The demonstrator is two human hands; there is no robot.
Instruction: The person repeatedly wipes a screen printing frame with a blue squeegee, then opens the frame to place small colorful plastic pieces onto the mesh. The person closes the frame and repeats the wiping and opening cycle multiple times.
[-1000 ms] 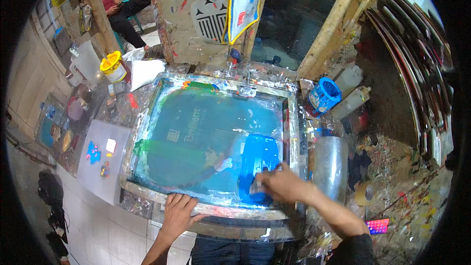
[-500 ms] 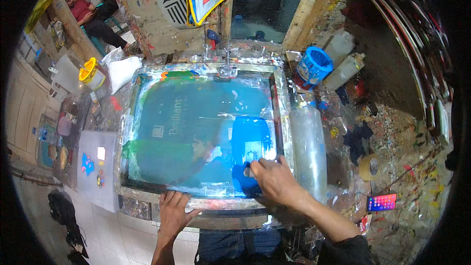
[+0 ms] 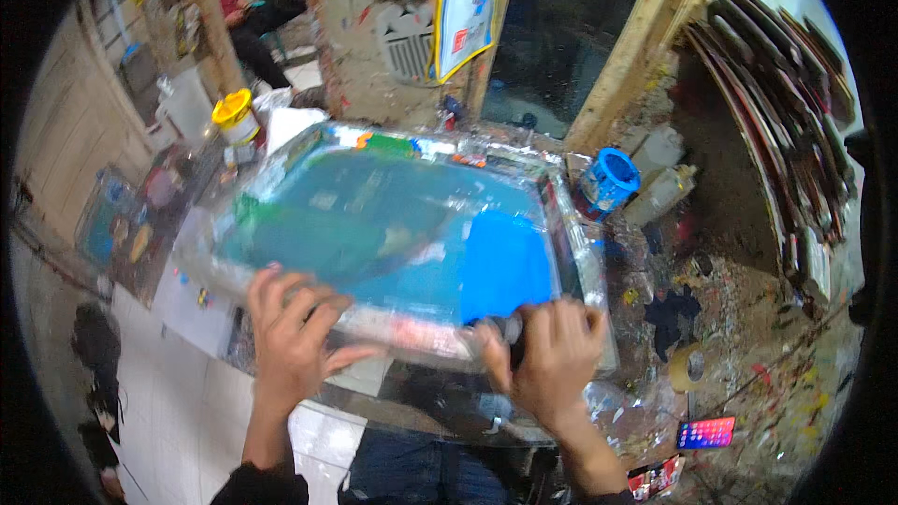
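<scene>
A screen-printing frame (image 3: 412, 325) with a teal mesh lies before me, tilted and blurred by motion, its near side raised. Wet bright blue ink (image 3: 510, 262) covers the right part of the mesh. At the near left edge, my left hand (image 3: 288, 327) grips the rim, fingers over the top and thumb below. My right hand (image 3: 554, 351) is closed at the near right corner, beside the ink. Between its thumb and fingers is a dark squeegee (image 3: 508, 329), mostly hidden by the hand and smeared.
A blue paint bucket (image 3: 610, 182) and cloudy plastic jugs stand at the right; a yellow tub (image 3: 236, 116) is back left. Tape (image 3: 687, 367) and a lit phone (image 3: 706, 432) lie at the right. Stacked frames (image 3: 781, 112) lean at the far right. A person (image 3: 248, 23) sits far left.
The frame's near side has come up, and my left hand has risen with it. My right hand has shifted right and lower, off the mesh to the near corner. The view has turned.
</scene>
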